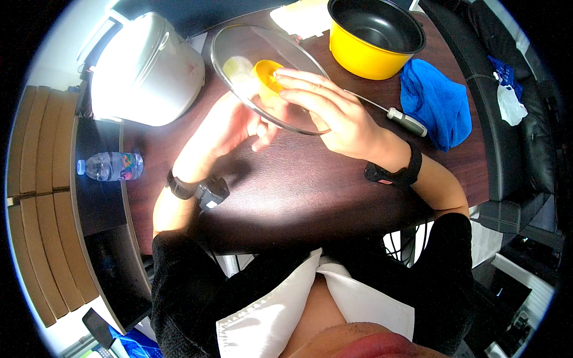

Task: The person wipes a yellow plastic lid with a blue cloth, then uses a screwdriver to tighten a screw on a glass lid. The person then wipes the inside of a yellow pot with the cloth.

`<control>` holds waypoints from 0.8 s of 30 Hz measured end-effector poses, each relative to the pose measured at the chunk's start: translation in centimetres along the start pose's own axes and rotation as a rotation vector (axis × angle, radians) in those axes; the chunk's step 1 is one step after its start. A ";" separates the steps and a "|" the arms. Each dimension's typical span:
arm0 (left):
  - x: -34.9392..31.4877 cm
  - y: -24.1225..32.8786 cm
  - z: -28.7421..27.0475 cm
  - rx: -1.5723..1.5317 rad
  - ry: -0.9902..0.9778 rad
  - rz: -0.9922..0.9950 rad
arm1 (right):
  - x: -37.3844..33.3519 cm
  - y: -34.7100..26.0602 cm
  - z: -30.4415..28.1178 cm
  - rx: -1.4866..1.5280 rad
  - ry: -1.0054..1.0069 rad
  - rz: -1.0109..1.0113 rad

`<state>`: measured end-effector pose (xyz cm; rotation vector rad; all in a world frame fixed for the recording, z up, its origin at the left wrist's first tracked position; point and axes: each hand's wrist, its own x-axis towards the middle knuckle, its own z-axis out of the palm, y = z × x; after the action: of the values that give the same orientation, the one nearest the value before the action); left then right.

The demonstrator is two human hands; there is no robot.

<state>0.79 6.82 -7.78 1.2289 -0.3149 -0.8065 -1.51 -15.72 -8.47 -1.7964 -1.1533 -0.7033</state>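
Observation:
A round glass lid with a metal rim is raised and tilted above the table. At its middle sits a yellow knob, shaped like a small cup. My right hand reaches over the lid, its fingertips closed on the knob. Under the lid's near left side, my left hand supports it with curled fingers; part of that hand shows only through the glass. A screwdriver with a grey handle lies to the right of my right hand.
A white rice cooker stands at the left. A yellow pot with a dark inside is at the back right, beside a crumpled blue cloth. Papers lie at the back. A water bottle rests left of the table.

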 end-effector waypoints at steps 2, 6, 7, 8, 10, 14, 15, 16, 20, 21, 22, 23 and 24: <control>-0.3 0.4 0.4 0.110 0.094 0.101 | 0.1 0.0 -0.1 -0.055 -0.005 -0.028; -0.6 0.6 1.6 0.253 0.134 0.274 | -0.1 0.3 -0.1 -0.080 -0.018 -0.040; -0.4 0.7 1.5 0.403 0.150 0.313 | -0.2 0.3 -0.1 -0.084 -0.018 -0.042; -0.3 0.7 1.7 0.450 0.170 0.341 | -0.2 0.3 -0.1 -0.095 -0.023 -0.052; -0.1 0.7 2.4 0.545 0.206 0.397 | -0.1 0.5 -0.1 -0.119 -0.034 -0.070; -0.2 1.3 1.9 0.180 0.041 0.328 | 0.2 0.7 -0.7 -0.198 -0.054 -0.081; 0.0 1.4 1.8 -0.046 -0.019 0.325 | 0.3 0.9 -1.0 -0.220 -0.069 -0.089; 0.1 1.4 1.7 -0.272 -0.078 0.318 | 0.5 1.0 -1.1 -0.243 -0.084 -0.097; 0.3 1.0 1.3 -0.449 -0.179 0.314 | 0.2 1.6 -0.9 -0.346 -0.119 -0.153; 0.3 0.8 1.0 -0.430 -0.158 0.300 | 0.3 1.5 -0.9 -0.371 -0.152 -0.171; 0.3 0.8 0.9 -0.391 -0.121 0.300 | 0.4 1.4 -1.1 -0.395 -0.186 -0.190; 0.2 0.8 1.0 -0.354 -0.081 0.302 | 0.5 1.3 -1.1 -0.416 -0.221 -0.210; 0.2 0.8 1.1 -0.316 -0.040 0.304 | 0.5 1.4 -1.1 -0.418 -0.244 -0.180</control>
<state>0.56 6.04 -6.69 0.8442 -0.3802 -0.5914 -0.05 -16.74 -8.05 -2.1918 -1.4217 -0.9000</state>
